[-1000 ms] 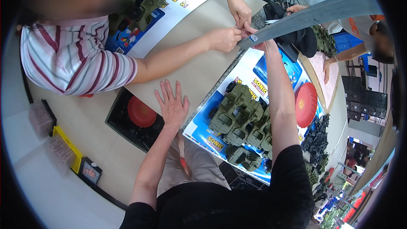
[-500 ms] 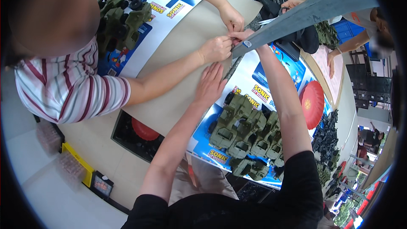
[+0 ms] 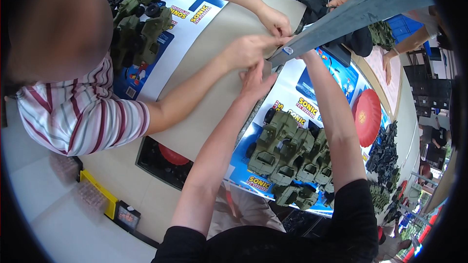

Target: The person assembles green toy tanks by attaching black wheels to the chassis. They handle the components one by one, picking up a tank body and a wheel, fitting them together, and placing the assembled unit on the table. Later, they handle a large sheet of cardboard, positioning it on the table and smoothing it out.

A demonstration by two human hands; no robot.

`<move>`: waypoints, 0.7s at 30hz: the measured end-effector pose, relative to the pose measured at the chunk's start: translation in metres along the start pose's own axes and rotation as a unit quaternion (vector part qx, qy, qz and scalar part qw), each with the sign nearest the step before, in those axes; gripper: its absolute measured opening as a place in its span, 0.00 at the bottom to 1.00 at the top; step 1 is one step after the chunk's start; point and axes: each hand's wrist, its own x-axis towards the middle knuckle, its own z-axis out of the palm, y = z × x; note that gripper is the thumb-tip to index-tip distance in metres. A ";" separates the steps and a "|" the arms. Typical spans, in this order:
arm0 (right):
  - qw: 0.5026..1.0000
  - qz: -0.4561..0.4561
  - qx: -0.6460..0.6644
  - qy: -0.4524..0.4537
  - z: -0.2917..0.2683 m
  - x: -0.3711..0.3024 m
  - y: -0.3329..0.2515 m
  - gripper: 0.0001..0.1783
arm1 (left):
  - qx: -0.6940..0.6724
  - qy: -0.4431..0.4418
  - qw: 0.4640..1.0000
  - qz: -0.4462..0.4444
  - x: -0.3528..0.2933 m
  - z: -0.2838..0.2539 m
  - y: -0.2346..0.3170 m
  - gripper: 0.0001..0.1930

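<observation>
My left hand (image 3: 255, 85) is over the beige sheet (image 3: 204, 63), thumb spread from the other fingers, with no object visible in it. Its fingertips come close against a co-worker's hand (image 3: 246, 51), which partly covers them. My right hand (image 3: 291, 43) reaches up to the sheet's far right edge, close to the co-worker's other hand (image 3: 277, 22). A grey metal bar (image 3: 351, 17) crosses in front of it, so its fingers are mostly hidden. Whatever lies between these hands is too small to make out. Several olive-green toy vehicles (image 3: 282, 141) stand between my forearms.
More green toy vehicles (image 3: 141, 34) stand before the co-worker in a striped shirt (image 3: 83, 102). A red round tray (image 3: 367, 118) and a heap of black parts (image 3: 382, 153) lie to the right. Another person's hand (image 3: 387, 65) rests on a pink sheet (image 3: 378, 61).
My left hand has lifted from lying flat on the sheet and moved right, up to the co-worker's hand. The co-worker's nearer hand has shifted and blurs. The whole view has shifted slightly.
</observation>
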 end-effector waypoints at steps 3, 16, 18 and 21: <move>0.990 0.030 -0.056 -0.123 -0.024 -0.009 -0.015 0.09 | -0.101 -0.071 0.990 -0.062 0.007 -0.025 0.016 0.42; 0.826 -0.484 -0.277 0.076 0.005 -0.019 0.034 0.15 | 0.195 0.018 0.980 0.039 0.011 -0.006 0.012 0.34; 0.915 -0.364 -0.176 0.022 0.004 -0.018 0.052 0.13 | 0.195 0.030 0.979 0.047 0.010 -0.007 0.011 0.33; 0.915 -0.313 -0.248 0.047 -0.003 0.003 0.082 0.13 | 0.144 0.102 0.980 0.089 0.002 0.011 -0.001 0.31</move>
